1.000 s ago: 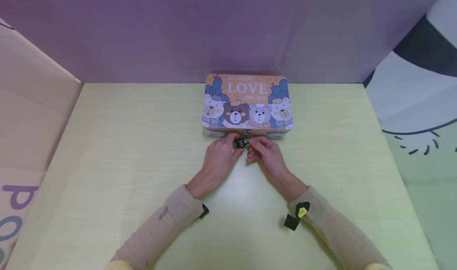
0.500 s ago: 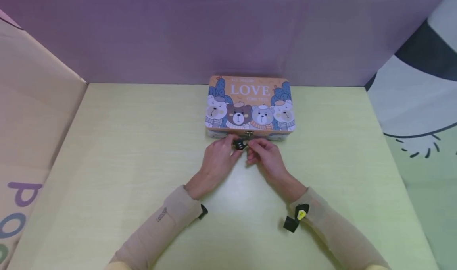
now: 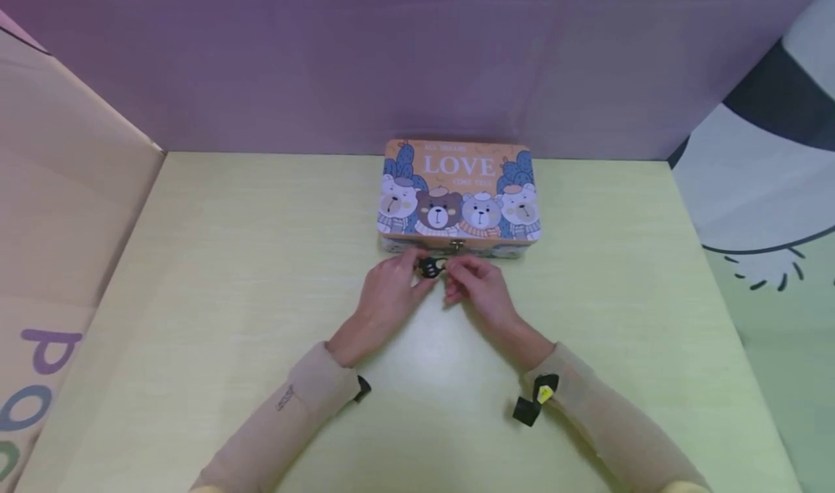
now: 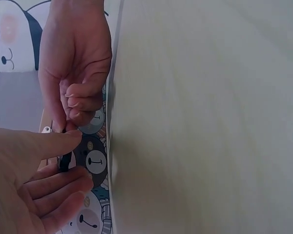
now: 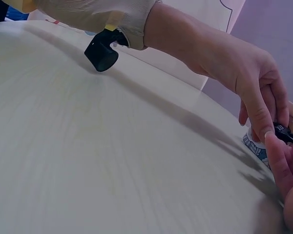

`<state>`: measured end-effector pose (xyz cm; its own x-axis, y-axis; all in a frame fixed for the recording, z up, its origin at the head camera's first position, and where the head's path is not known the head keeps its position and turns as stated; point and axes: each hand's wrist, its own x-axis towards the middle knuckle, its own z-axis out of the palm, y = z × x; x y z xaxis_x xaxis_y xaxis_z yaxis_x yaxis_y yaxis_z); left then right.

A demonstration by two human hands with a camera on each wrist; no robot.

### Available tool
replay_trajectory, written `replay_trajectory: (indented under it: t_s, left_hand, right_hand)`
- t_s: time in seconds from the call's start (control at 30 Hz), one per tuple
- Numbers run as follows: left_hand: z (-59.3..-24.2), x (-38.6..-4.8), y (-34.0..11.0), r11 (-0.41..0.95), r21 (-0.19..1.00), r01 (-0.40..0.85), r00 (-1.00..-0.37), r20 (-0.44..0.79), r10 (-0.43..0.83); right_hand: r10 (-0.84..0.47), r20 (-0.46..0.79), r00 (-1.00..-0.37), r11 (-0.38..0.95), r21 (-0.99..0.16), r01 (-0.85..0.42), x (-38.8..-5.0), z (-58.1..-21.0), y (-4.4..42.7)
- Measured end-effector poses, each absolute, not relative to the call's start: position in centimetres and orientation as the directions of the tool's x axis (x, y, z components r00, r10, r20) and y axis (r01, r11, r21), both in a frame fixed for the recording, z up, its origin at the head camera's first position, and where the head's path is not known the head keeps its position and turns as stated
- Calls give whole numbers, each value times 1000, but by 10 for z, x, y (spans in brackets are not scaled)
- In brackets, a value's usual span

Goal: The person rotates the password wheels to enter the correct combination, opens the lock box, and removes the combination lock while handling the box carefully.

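Note:
A small black padlock (image 3: 430, 267) with white marks on its body sits between my two hands, just in front of the tin box. My left hand (image 3: 389, 290) pinches its body between thumb and fingers. From the other side, my right hand (image 3: 484, 288) pinches the loop end; the fingertips partly hide it. The orange tin box (image 3: 459, 188), printed with bears and the word LOVE, has its lid down. Its metal clasp (image 3: 457, 244) faces me, a little above and right of the padlock. In the right wrist view the padlock (image 5: 283, 132) shows between the fingertips.
The box stands at the back of a pale wood-look table (image 3: 228, 261), close to a purple wall (image 3: 326, 58). Printed panels rise at the left (image 3: 59, 188) and right (image 3: 770, 188). A black wrist camera (image 3: 527, 410) hangs by the right sleeve.
Both hands have shifted slightly left with the padlock, which is now farther from the clasp. The head view has drifted a little, and both hands keep their pinch.

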<state>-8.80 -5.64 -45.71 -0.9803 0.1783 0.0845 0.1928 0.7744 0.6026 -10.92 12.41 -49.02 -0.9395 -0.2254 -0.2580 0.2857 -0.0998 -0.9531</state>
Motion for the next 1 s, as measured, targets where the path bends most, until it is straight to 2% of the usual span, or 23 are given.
replay_trajectory:
  t_s: [0.2,0.47,1.0]
  left_hand:
    - [-458,-85,-63,777,608,163,-984,38,177]
    - [-459,-82,-70,768,613,186,-980,54,194]
    - [-460,-80,-87,773,607,183,-974,8,224]
  right_hand:
    - [-227,-274,-934,-64,-953,296,-108,-490,120]
    - [-257,-264,-930,-37,-958,283,-106,-488,117]
    - [-311,-242,-919,57,-970,236,-107,-490,108]
